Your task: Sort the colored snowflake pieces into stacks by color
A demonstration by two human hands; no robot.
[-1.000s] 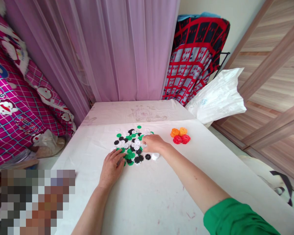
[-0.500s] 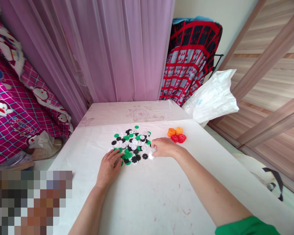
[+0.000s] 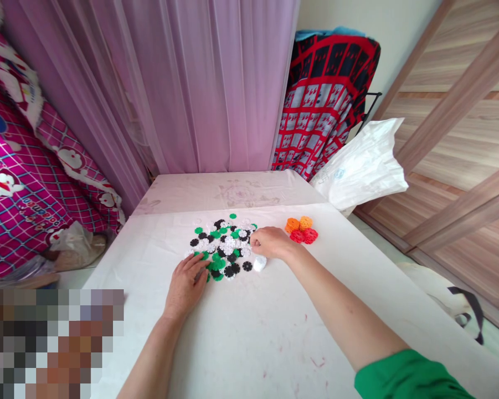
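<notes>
A loose pile of notched, flower-shaped plastic discs in white, green and black (image 3: 228, 244) lies on the white-covered table (image 3: 241, 332). My left hand (image 3: 186, 281) rests at the pile's near left edge, fingers stretched out and touching green discs. At the right edge of the pile, my right hand (image 3: 271, 243) has its fingers curled together; what they hold, if anything, is hidden. Just below that hand stands a small white stack of discs (image 3: 260, 263). A single black disc (image 3: 247, 266) lies to its left.
Orange stacks (image 3: 292, 224) and red stacks (image 3: 310, 236) of discs stand right of the pile. Behind the table hangs a purple curtain (image 3: 216, 88). A white plastic bag (image 3: 361, 166) is at the far right corner, near a wooden wardrobe (image 3: 461, 138).
My right hand has let go of the white stack and moved slightly up and left to the pile's edge. The left hand has stayed in place.
</notes>
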